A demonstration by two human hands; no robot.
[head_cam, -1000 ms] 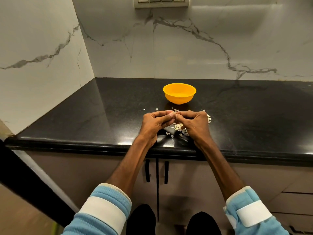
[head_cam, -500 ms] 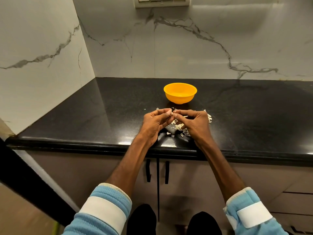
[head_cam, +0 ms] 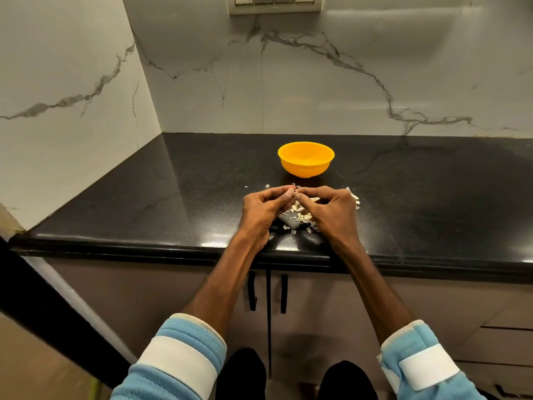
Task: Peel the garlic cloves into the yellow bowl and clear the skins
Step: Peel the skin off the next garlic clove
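A yellow bowl (head_cam: 306, 159) stands on the black countertop (head_cam: 144, 203), just beyond my hands. My left hand (head_cam: 264, 209) and my right hand (head_cam: 328, 212) meet fingertip to fingertip above the counter, pinching a small garlic clove (head_cam: 294, 194) between them; the clove is mostly hidden by the fingers. Pale garlic skins (head_cam: 301, 216) lie scattered on the counter under and between my hands, with more skins (head_cam: 354, 195) at the right of my right hand. What the bowl holds I cannot make out.
Marble walls close off the counter at the left and the back, with a switch panel (head_cam: 274, 2) high on the back wall. The counter's front edge (head_cam: 173, 249) runs just below my wrists, above cabinet doors with black handles (head_cam: 284, 293).
Both hands have risen slightly and their fingertips have shifted on the clove. The bowl and the skins stay where they were.
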